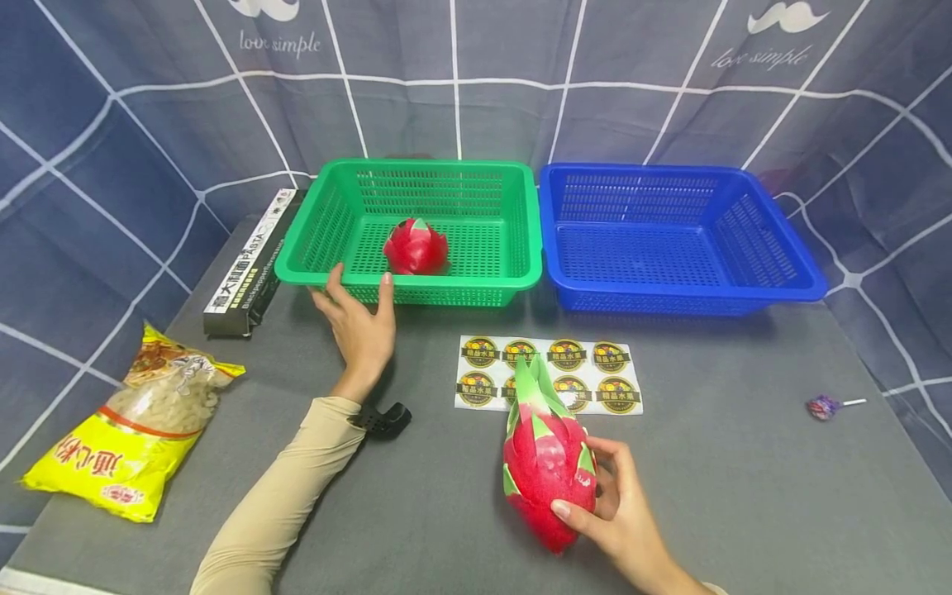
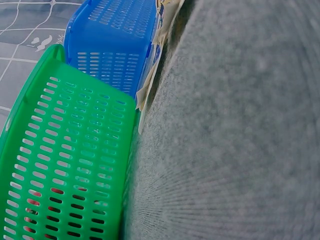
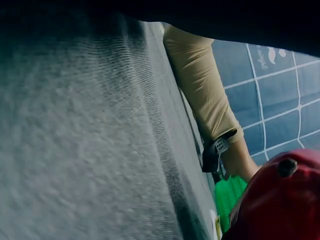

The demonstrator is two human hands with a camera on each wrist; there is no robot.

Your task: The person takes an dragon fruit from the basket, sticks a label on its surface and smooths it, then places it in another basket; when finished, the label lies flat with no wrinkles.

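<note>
My right hand (image 1: pixel 621 516) holds a red dragon fruit (image 1: pixel 546 463) with green-tipped scales, thumb on its near side and fingers at its right. Its leafy end points away and overlaps a sheet of round stickers (image 1: pixel 621 382). In the right wrist view the dragon fruit (image 3: pixel 285 205) fills the lower right corner. My left hand (image 1: pixel 360 330) has its fingers spread at the front rim of a green basket (image 1: pixel 464 281), thumb and index fingertips right at the rim. Another dragon fruit (image 1: pixel 416 248) lies inside that basket. The left wrist view shows the green basket's slotted wall (image 2: pixel 75 145), without the hand.
A blue basket (image 1: pixel 687 299) stands right of the green one. At the left are a black pasta box (image 1: pixel 253 264) and a yellow bag of pasta (image 1: pixel 134 438). A wrapped lollipop (image 1: pixel 824 406) lies on the grey table (image 1: pixel 744 463) at the right. A checked curtain (image 1: pixel 506 49) hangs behind.
</note>
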